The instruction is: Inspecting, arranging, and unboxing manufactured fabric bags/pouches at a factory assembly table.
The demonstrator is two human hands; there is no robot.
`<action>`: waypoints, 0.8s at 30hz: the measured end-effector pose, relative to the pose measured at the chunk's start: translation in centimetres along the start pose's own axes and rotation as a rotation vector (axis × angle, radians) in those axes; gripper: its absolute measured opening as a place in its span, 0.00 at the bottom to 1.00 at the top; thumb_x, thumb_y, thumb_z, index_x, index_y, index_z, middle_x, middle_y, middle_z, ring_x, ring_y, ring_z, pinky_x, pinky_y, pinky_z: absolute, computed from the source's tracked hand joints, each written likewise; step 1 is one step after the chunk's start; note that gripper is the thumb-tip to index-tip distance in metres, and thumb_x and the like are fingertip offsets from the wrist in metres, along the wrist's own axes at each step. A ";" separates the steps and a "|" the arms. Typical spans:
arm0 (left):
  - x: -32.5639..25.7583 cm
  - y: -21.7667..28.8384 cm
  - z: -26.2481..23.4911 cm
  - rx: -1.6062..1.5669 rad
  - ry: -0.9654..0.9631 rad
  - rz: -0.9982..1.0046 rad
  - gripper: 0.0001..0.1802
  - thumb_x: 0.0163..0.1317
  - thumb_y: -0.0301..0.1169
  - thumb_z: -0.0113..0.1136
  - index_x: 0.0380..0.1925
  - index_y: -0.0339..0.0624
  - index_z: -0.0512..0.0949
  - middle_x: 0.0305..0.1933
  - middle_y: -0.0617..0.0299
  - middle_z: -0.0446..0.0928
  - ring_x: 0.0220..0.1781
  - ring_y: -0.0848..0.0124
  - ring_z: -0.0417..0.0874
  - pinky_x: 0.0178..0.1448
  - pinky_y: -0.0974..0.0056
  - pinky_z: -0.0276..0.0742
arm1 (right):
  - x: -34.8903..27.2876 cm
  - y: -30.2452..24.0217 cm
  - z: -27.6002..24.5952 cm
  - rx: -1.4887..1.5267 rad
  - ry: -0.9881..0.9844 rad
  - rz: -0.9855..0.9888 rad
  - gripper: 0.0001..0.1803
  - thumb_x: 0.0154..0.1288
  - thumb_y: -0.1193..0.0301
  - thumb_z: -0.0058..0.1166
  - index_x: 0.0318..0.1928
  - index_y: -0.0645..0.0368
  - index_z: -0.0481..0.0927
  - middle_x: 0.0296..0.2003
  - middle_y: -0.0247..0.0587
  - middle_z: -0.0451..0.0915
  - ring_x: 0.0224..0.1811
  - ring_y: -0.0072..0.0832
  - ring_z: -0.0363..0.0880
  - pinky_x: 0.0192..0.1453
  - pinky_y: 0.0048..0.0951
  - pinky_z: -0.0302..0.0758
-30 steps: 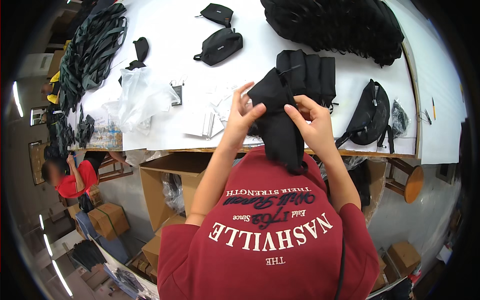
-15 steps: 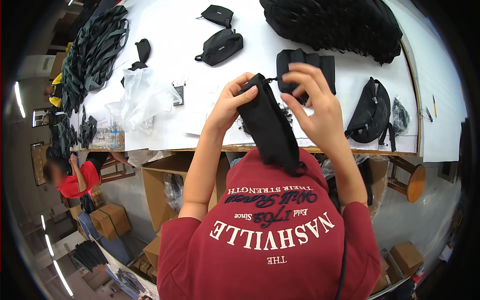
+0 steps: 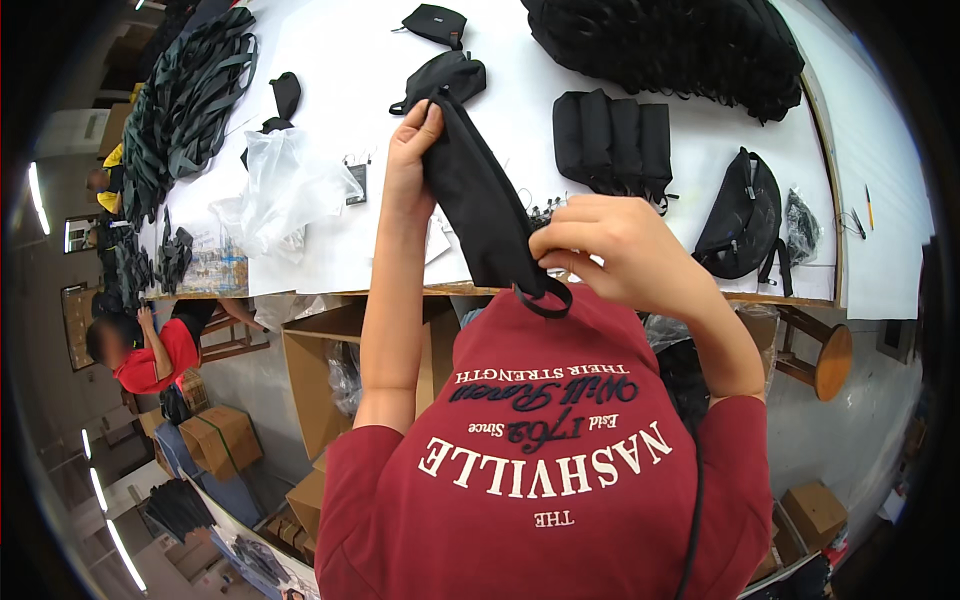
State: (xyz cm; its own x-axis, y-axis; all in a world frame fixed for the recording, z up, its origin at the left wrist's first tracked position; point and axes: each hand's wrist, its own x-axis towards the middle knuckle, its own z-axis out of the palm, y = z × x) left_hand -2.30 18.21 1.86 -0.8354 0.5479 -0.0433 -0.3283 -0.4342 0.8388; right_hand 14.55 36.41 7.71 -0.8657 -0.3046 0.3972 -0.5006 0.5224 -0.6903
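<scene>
A long black zip pouch (image 3: 480, 200) is held up at a slant over the table's front edge, with a loop of strap at its lower end. My left hand (image 3: 408, 160) is closed on its upper end, the thumb lying on the fabric. At the pouch's right edge near the lower end, my right hand (image 3: 610, 245) pinches with fingers and thumb together; the exact part between the fingertips is hidden. Behind the pouch, small black pieces (image 3: 545, 210) lie on the table, partly covered.
Two finished-looking black pouches (image 3: 436, 25) (image 3: 455, 75) lie beyond my left hand. A stack of black pouches (image 3: 612, 143), a black waist bag (image 3: 743, 220) and a large black pile (image 3: 670, 50) are to the right. Grey straps (image 3: 190, 110) and clear plastic (image 3: 285, 190) lie left.
My right hand has moved from the pouch's upper end down along its edge and closed there. My left hand has shifted left and up, tilting the pouch.
</scene>
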 end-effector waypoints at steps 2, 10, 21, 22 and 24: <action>0.3 0.4 -0.1 0.010 0.011 -0.003 0.06 0.65 0.32 0.55 0.36 0.42 0.77 0.33 0.65 0.81 0.31 0.78 0.81 0.35 0.75 0.76 | 0.0 0.1 0.0 0.032 -0.039 0.011 0.06 0.49 0.77 0.60 0.31 0.58 0.79 0.23 0.36 0.74 0.27 0.33 0.73 0.29 0.31 0.69; -0.3 -0.7 -0.4 0.103 0.129 -0.009 0.08 0.65 0.33 0.55 0.37 0.41 0.76 0.32 0.65 0.79 0.32 0.78 0.79 0.36 0.74 0.76 | -0.7 0.6 0.3 0.030 -0.084 0.089 0.10 0.53 0.75 0.60 0.37 0.59 0.77 0.32 0.38 0.76 0.35 0.35 0.75 0.38 0.29 0.71; -7.5 -1.2 0.5 0.265 0.096 0.046 0.33 0.58 0.39 0.62 0.62 0.46 0.64 0.63 0.59 0.66 0.61 0.69 0.68 0.64 0.62 0.61 | -5.8 6.9 1.9 1.057 0.103 1.056 0.17 0.64 0.68 0.51 0.52 0.60 0.72 0.39 0.35 0.79 0.40 0.17 0.76 0.46 0.17 0.69; -7.9 -0.6 0.0 0.560 -0.096 0.092 0.36 0.53 0.36 0.65 0.63 0.46 0.64 0.64 0.60 0.65 0.62 0.68 0.67 0.65 0.62 0.59 | -6.3 7.2 2.1 1.060 0.102 1.059 0.17 0.64 0.68 0.51 0.52 0.60 0.72 0.39 0.35 0.79 0.40 0.17 0.76 0.46 0.17 0.69; -9.0 -0.1 0.9 0.949 -0.195 0.115 0.38 0.41 0.28 0.71 0.57 0.48 0.71 0.56 0.64 0.73 0.55 0.68 0.70 0.63 0.63 0.61 | -7.1 7.9 2.8 1.411 0.006 0.947 0.18 0.66 0.66 0.48 0.53 0.61 0.73 0.43 0.37 0.78 0.45 0.19 0.76 0.52 0.18 0.68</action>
State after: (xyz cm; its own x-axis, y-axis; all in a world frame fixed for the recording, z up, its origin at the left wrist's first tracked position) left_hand 5.60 13.96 2.63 -0.7241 0.6844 0.0850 0.3137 0.2171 0.9244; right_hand 16.78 40.43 -2.26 -0.8391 -0.3202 -0.4397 0.5421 -0.5573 -0.6289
